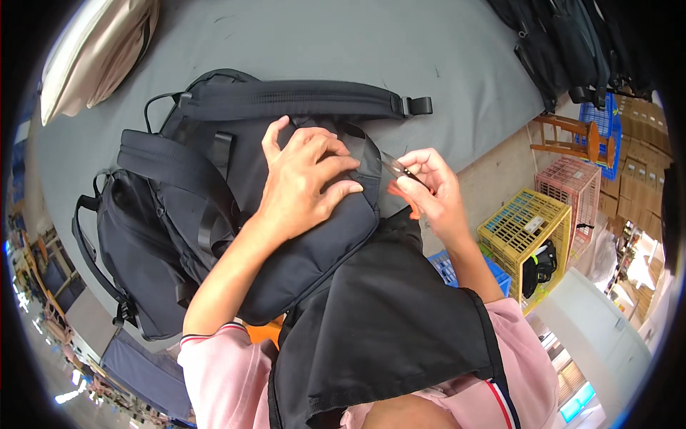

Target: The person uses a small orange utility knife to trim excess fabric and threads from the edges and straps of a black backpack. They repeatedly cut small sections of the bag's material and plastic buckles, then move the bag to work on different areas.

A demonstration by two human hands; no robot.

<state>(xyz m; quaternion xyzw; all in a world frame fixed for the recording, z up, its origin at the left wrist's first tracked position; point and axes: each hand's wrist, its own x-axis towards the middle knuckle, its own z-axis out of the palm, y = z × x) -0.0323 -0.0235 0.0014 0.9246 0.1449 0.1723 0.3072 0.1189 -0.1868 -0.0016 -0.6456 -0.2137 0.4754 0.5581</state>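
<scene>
Pinning a black backpack (214, 207) flat on the grey table (357, 43), the left hand (304, 179) is spread wide so fabric stays taut; small snips (397, 170) are held pinched in the right hand (432, 189) at its edge.

Two black backpacks (236, 193), one yellow crate (525, 225), one pink crate (577, 186), one wooden stool (575, 136).

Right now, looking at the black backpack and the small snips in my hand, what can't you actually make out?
- Head view: the small snips are mostly covered by the right hand; blade position unclear.
- What the snips are cutting is too small to see.
- The black backpack front is covered by the left hand, its near end by the black apron.
- The beige bag is cut off by the rim.
</scene>
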